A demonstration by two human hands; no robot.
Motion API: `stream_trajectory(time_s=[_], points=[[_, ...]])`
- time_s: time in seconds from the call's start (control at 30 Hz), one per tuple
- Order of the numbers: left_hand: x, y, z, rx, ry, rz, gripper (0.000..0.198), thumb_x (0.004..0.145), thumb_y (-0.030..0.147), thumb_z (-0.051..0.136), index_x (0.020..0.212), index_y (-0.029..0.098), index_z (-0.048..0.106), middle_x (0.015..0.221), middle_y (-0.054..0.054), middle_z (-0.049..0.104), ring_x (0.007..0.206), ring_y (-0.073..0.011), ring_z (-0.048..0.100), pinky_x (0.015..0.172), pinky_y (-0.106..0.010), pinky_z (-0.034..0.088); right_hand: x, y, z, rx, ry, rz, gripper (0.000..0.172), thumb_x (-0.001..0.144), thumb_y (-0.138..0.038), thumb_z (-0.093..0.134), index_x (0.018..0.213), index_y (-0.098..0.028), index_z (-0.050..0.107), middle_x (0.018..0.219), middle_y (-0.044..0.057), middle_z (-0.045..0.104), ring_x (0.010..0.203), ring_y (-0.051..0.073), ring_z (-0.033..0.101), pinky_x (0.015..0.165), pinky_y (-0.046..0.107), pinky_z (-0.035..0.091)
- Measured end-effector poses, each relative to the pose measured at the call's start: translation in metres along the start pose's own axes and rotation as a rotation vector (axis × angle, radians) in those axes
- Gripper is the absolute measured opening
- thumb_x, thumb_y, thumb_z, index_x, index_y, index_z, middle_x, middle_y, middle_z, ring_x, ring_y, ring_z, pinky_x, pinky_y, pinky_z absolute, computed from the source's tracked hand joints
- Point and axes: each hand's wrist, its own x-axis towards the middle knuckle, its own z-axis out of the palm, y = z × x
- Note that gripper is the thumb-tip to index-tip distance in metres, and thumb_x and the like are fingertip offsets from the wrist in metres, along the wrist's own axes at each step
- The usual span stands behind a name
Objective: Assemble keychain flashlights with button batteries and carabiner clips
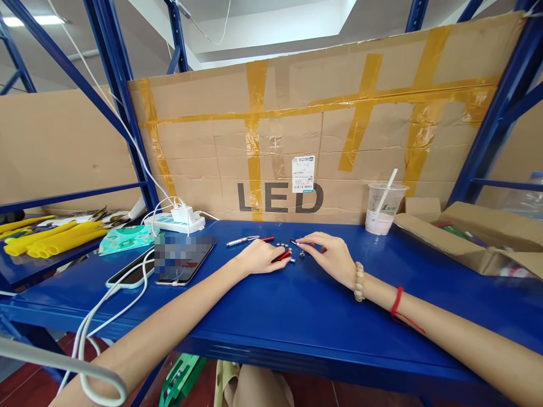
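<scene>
My left hand (261, 258) rests on the blue table, its fingers closed around a red pen-like barrel (282, 256) with a silvery end. Facing it, my right hand (328, 253) has thumb and finger pinched at a small dark slim piece (293, 241), too small to name. Several small shiny metal pieces lie between the hands, one metal piece (302, 254) just under my right fingertips. Beyond my left hand lies a silver pen (242, 241), with a red slim piece (267, 239) by its end, partly hidden.
Left on the blue table (271, 316) lie a tablet-like device (184, 265), a phone (131, 271) with white cables, a green packet (127, 239) and a power strip (175, 222). A plastic cup (384, 209) and an open carton (462, 237) stand right. Taped cardboard (203, 164) rises behind.
</scene>
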Motion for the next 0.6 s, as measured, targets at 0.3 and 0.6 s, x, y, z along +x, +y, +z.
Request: stream_trajectory(time_s=[0.3,0.6], points=[[-0.0012,0.0017,0.0027,-0.005,-0.035,0.039,0.042,0.091,0.038,0.029,0.07,0.015,0.057,0.049,-0.002,0.058,0.04,-0.0124,0.052,0.039,-0.021,0.033,-0.0019,-0.006,0.0018,0.127,-0.138,-0.127,0.027,0.083,-0.043,0.052,0.079,-0.023,0.069,0.082,0.002,0.068,0.078,0.016,0.062,0.065,0.026,0.05],[-0.0017,-0.0007,0.0037,0.006,-0.019,-0.061,0.04,0.091,0.038,0.031,0.072,0.015,0.058,0.05,-0.002,0.059,0.041,-0.0132,0.055,0.039,-0.022,0.031,-0.0038,-0.0055,0.0019,0.008,-0.19,-0.013,0.028,0.081,-0.046,0.054,0.095,-0.024,0.064,0.091,0.002,0.064,0.07,0.013,0.059,0.06,0.025,0.048]])
